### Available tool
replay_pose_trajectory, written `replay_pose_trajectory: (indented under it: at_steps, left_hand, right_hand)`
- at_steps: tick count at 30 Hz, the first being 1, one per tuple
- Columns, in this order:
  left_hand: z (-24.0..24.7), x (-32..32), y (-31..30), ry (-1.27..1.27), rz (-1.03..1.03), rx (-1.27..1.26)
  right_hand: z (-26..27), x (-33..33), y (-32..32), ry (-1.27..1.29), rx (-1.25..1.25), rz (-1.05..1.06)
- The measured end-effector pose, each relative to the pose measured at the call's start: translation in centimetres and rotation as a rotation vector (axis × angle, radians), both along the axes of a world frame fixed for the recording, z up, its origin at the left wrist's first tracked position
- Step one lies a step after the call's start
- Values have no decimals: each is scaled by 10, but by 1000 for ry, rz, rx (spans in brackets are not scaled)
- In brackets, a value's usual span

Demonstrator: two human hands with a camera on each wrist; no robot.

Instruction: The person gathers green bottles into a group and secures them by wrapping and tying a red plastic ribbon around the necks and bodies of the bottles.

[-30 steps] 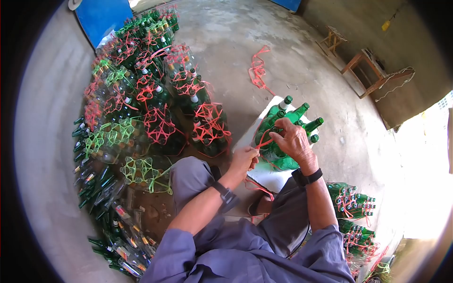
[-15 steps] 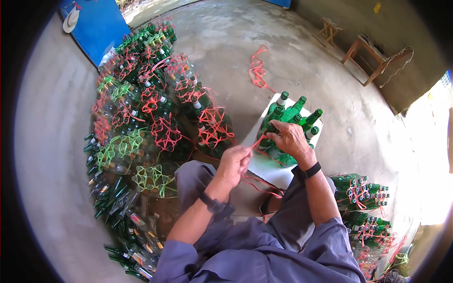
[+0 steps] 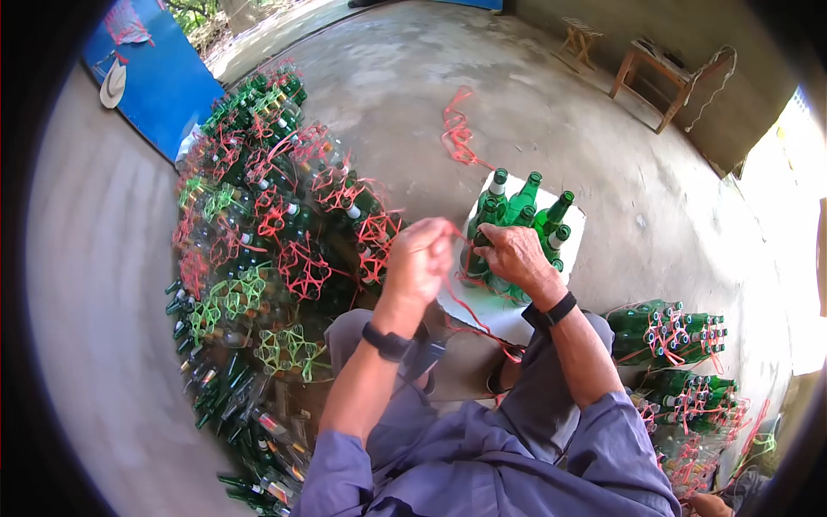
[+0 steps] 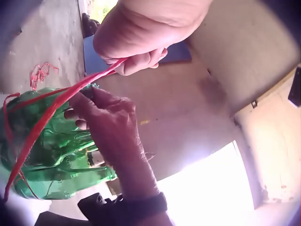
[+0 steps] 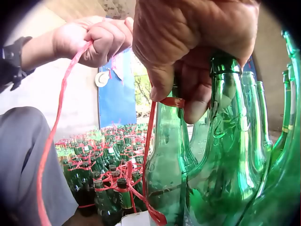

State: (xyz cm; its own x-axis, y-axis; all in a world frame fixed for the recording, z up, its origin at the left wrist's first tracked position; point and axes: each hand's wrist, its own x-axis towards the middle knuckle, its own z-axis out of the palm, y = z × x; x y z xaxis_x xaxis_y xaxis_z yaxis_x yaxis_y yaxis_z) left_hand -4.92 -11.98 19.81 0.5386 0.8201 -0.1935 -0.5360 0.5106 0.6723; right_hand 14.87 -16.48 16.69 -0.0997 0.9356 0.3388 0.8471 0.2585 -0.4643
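- String (image 4: 96,76) runs taut from my left hand (image 3: 419,258), fisted round it, to my right hand (image 3: 514,254), pinching it against bottles (image 3: 523,205) on a board (image 3: 482,303).
- Bundles (image 3: 284,250) crowd my left; more lie at my right.

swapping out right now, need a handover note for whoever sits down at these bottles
Left hand: pinches the red string, pulled taut upward.
Right hand: pinches the same string against a neck of the green bottles on the white sheet.
Done: string runs round this cluster; tied bundles stand on the left.
Left: probably lacing and knotting this cluster's necks; loose bottles lie untied.
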Motion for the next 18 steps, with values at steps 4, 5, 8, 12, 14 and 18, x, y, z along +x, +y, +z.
replay_pose_trajectory:
  at_steps: [4,5,8,12,14,18]
  left_hand:
    - [-11,-23,-21,110,128,49]
    - [-9,-20,-30,145,111,73]
    - [11,10,-54,382,-5,250]
    - [9,34,-65,347,-143,238]
    - [9,37,-70,371,-160,274]
    - [10,37,-80,413,-177,312]
  right_hand:
    - [2,0,0,-27,28,-5]
    - [3,0,0,-39,14,3]
    - [2,0,-3,-49,24,2]
    - [2,4,-5,-115,34,42]
    - [-5,6,-3,-105,87,39]
    - [-4,8,-7,-96,109,60]
